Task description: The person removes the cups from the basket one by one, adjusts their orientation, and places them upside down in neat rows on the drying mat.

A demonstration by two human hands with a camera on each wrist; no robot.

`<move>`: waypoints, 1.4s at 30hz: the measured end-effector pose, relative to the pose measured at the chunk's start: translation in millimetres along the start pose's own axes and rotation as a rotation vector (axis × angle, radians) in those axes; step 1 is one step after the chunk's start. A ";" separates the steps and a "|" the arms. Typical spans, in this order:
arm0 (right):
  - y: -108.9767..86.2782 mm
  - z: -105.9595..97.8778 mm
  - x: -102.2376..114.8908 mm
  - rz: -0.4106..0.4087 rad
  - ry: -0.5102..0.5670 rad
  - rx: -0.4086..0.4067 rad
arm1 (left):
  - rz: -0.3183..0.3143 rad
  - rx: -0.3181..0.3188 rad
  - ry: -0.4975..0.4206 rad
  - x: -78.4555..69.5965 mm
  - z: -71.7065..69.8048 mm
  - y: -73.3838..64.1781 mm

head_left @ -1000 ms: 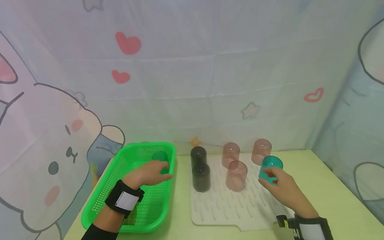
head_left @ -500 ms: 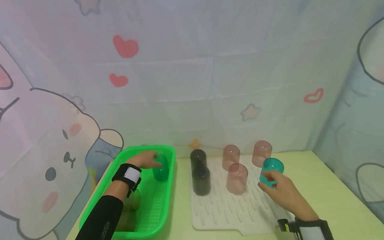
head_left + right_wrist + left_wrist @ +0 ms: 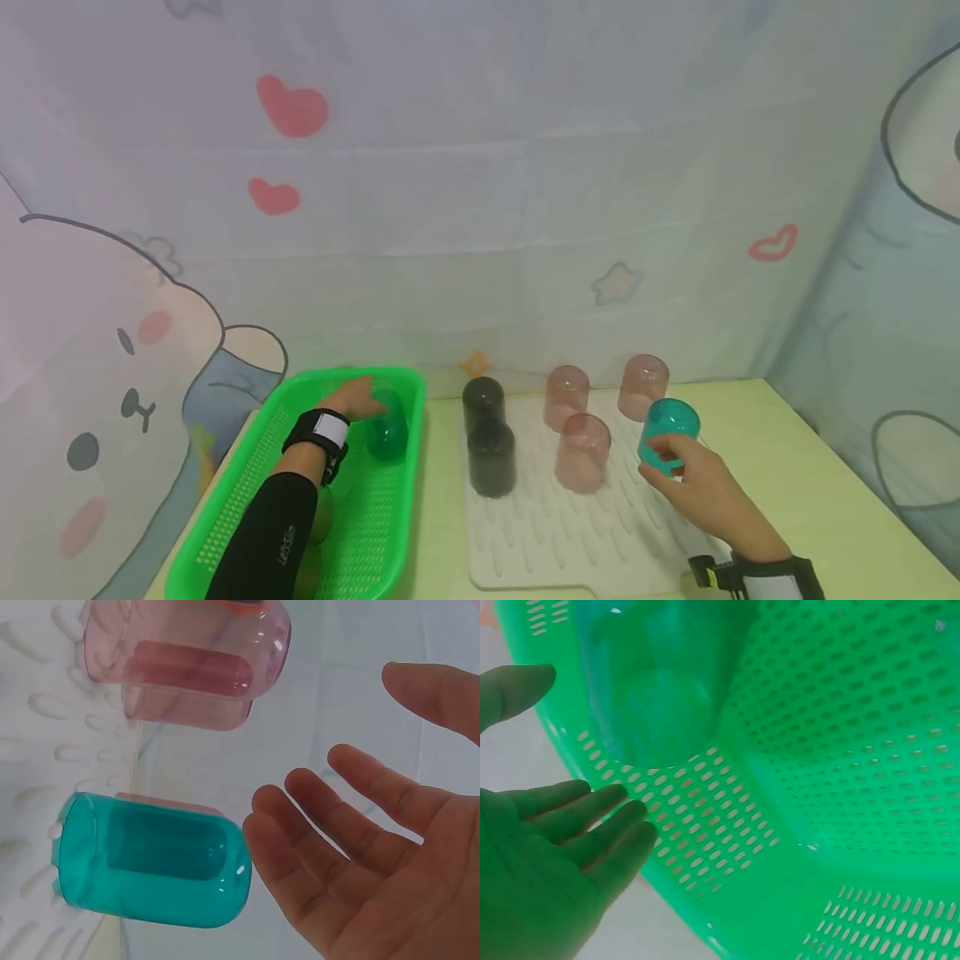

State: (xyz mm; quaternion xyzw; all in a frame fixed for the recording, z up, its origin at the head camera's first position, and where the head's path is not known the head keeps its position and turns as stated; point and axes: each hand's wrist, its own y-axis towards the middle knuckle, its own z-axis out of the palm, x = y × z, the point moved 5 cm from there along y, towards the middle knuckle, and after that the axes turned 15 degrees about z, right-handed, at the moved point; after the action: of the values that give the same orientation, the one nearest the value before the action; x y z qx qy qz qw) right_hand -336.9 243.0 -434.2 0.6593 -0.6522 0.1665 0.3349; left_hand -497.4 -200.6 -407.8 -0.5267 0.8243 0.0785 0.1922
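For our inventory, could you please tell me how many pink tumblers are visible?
3 on the white draining board: one pink tumbler back centre, another back right, a third nearer the front. The black sleeve may hide others in the green basket.

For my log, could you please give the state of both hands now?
Left hand: open, near the teal cup in the basket.
Right hand: open, near the upturned teal cup.
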 end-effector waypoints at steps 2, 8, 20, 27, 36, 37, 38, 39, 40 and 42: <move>-0.3 1.1 2.0 -0.004 -0.001 0.000 | -0.014 0.001 -0.025 7.2 1.6 1.5; -1.4 2.4 4.4 -0.011 -0.004 -0.005 | 0.005 0.017 -0.012 20.3 7.5 8.5; -5.4 5.8 2.7 -0.014 -0.001 -0.001 | 0.019 0.024 0.012 13.8 14.9 -8.5; -2.2 4.1 2.4 -0.021 -0.014 -0.011 | 0.057 0.035 0.049 0.7 2.3 -9.5; -1.4 4.7 2.3 -0.003 -0.028 0.003 | 0.147 0.046 0.090 -15.8 -7.0 -19.4; -1.4 5.0 2.7 -0.003 -0.028 0.004 | 0.160 0.048 0.088 -17.6 -7.2 -20.9; -1.2 5.2 3.3 -0.005 -0.028 0.005 | 0.169 0.048 0.083 -18.9 -7.0 -22.3; -1.1 5.4 4.0 -0.009 -0.027 0.003 | 0.176 0.049 0.078 -20.2 -6.6 -23.9; -1.2 5.7 4.8 -0.013 -0.026 0.004 | 0.178 0.049 0.077 -21.5 -6.1 -25.7; -1.5 6.4 6.1 -0.016 -0.023 0.008 | 0.184 0.037 0.076 -22.9 -4.8 -29.6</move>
State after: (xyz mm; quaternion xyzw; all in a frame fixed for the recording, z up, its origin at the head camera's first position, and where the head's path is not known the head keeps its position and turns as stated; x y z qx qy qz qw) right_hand -336.3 234.1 -435.1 0.6676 -0.6502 0.1587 0.3261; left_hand -463.5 -195.8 -392.2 -0.4479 0.8771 0.0608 0.1625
